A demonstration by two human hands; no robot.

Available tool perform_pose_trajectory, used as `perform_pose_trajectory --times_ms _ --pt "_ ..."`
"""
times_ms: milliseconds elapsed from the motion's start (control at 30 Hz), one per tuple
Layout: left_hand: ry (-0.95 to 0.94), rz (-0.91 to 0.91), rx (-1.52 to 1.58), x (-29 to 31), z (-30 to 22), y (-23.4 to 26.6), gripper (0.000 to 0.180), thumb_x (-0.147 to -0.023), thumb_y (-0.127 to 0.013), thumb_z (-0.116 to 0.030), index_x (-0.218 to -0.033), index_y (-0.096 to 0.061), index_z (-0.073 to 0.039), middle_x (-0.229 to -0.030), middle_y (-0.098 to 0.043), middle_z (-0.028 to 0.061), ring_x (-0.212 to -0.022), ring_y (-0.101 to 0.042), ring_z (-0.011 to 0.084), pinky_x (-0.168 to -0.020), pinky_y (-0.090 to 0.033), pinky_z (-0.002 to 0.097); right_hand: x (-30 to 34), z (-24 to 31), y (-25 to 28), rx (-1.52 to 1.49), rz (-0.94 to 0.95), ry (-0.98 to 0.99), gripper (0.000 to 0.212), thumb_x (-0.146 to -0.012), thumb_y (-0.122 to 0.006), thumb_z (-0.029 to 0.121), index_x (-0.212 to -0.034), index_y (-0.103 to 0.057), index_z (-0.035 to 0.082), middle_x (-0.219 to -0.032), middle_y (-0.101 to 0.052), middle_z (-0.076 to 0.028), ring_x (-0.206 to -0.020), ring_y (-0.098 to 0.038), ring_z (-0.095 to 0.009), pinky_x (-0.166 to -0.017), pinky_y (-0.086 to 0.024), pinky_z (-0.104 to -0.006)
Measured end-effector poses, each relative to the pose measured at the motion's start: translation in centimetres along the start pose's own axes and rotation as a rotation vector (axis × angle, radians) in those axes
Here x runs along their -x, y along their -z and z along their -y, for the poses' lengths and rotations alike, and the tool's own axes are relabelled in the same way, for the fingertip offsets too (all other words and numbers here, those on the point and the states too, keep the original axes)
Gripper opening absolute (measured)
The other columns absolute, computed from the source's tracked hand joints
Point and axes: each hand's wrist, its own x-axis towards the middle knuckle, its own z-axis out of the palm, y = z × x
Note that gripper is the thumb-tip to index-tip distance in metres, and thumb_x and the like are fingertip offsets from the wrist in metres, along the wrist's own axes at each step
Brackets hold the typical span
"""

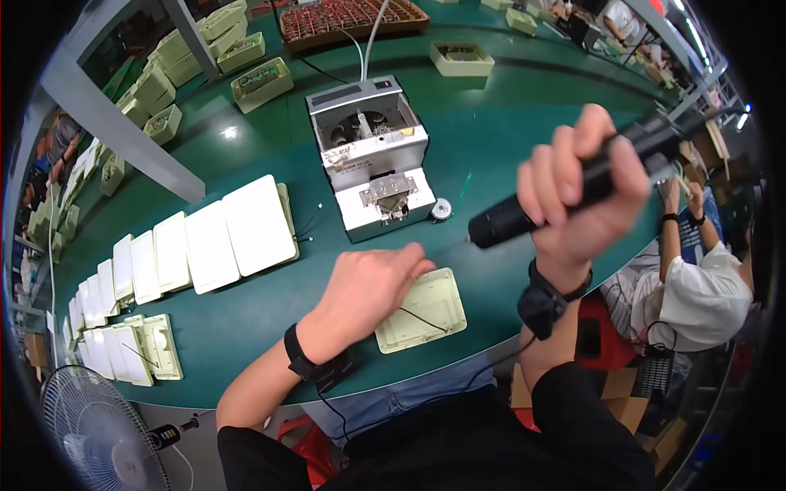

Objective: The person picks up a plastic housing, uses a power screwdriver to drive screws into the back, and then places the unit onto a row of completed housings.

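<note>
My right hand (583, 176) is wrapped round a black electric screwdriver (509, 219), raised over the table's right side. Its thin bit points left and slightly down, blurred. My left hand (372, 278) hovers at the upper left corner of a cream plastic housing shell (438, 299), fingertips pressed together near the bit. Whatever those fingers pinch, if anything, is hidden. The shell lies with its hollow side up, and a thin dark wire (422, 317) crosses it. Just beyond my left hand stands a grey-white screw feeder (378, 159).
White-topped housings (260, 222) form a row to the left, beside another stack of shells (164, 348). A small round metal part (442, 210) sits by the feeder. Bins (262, 84) and a red-filled tray (352, 23) are farther back. A co-worker (704, 286) sits right; a fan (106, 434) stands lower left.
</note>
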Motion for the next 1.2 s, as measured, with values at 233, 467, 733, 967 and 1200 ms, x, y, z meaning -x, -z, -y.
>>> perform_pose_trajectory --times_ms 233,467,733,967,1200 --pt "-0.2 -0.015 -0.055 1.3 -1.6 0.7 0.008 -0.088 -0.067 -0.012 -0.089 -0.061 -0.006 -0.074 -0.063 0.0068 -0.076 -0.068 0.0263 -0.061 -0.054 0.0369 -0.8 -5.4 1.7 0.643 -0.242 0.071 0.018 -0.1 -0.06 0.018 -0.094 -0.05 0.004 -0.063 -0.052 -0.006 -0.046 -0.049 -0.015 -0.045 -0.044 -0.0334" --pt "-0.396 0.163 -0.201 4.6 -6.2 0.8 0.014 -0.079 -0.068 -0.012 -0.088 -0.062 -0.004 -0.078 -0.063 0.0043 -0.081 -0.066 0.0209 -0.063 -0.055 0.0336 -0.8 -7.5 2.2 0.674 -0.248 0.036 0.014 -0.098 -0.063 0.011 -0.093 -0.052 0.003 -0.063 -0.053 -0.008 -0.046 -0.049 -0.015 -0.045 -0.044 -0.0336" --pt "-0.286 0.224 -0.519 7.3 -8.5 -2.5 0.037 -0.086 -0.066 -0.022 -0.115 -0.064 0.001 -0.099 -0.067 0.0166 -0.097 -0.064 0.0283 -0.08 -0.056 0.0387 -2.1 -8.9 3.1 0.717 -0.264 0.067 0.015 -0.1 -0.064 0.012 -0.095 -0.054 0.003 -0.062 -0.054 -0.007 -0.046 -0.049 -0.015 -0.046 -0.044 -0.0328" --pt "-0.162 0.288 -0.58 9.3 -10.0 -4.9 0.067 -0.097 -0.061 -0.034 -0.156 -0.043 -0.009 -0.135 -0.059 0.0314 -0.125 -0.057 0.0498 -0.105 -0.048 0.0576 -3.3 -9.6 3.1 0.724 -0.274 0.039 0.017 -0.1 -0.066 0.014 -0.092 -0.055 0.003 -0.063 -0.055 -0.006 -0.047 -0.049 -0.014 -0.047 -0.045 -0.0324" --pt "-0.175 0.304 -0.78 10.1 -9.4 -6.8 0.074 -0.103 -0.05 -0.037 -0.169 -0.02 -0.023 -0.153 -0.046 0.0321 -0.137 -0.048 0.0536 -0.112 -0.04 0.0647 -3.5 -9.8 2.7 0.751 -0.274 -0.008 0.018 -0.1 -0.068 0.014 -0.091 -0.057 0.002 -0.066 -0.059 -0.006 -0.053 -0.055 -0.015 -0.052 -0.049 -0.0322"
